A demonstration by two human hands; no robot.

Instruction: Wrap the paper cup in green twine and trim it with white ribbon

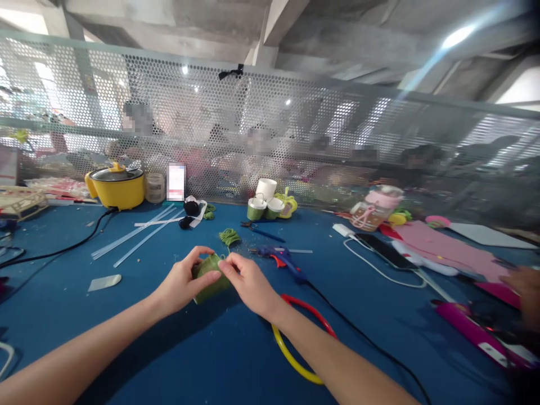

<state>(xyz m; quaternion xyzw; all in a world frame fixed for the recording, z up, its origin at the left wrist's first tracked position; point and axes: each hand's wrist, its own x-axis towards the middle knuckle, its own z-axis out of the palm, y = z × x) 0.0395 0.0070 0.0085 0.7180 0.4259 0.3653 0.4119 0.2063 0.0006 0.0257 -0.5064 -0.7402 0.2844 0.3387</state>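
Note:
My left hand [185, 281] is wrapped round a green, cup-shaped piece [211, 291] that lies tilted above the blue table. At its upper edge, my right hand [242, 279] pinches a strand of green cord between thumb and fingers. That strand runs up to a small bundle of green cord [229, 236] lying just beyond the hands. A blue glue gun [284, 261] with a red trigger rests to the right of my right hand. Under my right forearm there is a red and yellow ring [295, 367]. My palms and fingers hide part of the green piece.
Clear sticks [139, 233] and a yellow electric pot [117, 188] are at the left. Pliers [264, 229] and small white-and-green cups [256, 209] stand near the perforated screen [219, 112]. A phone [386, 251], a cable and a magenta power strip [472, 332] lie right, beside another person's hand [525, 287].

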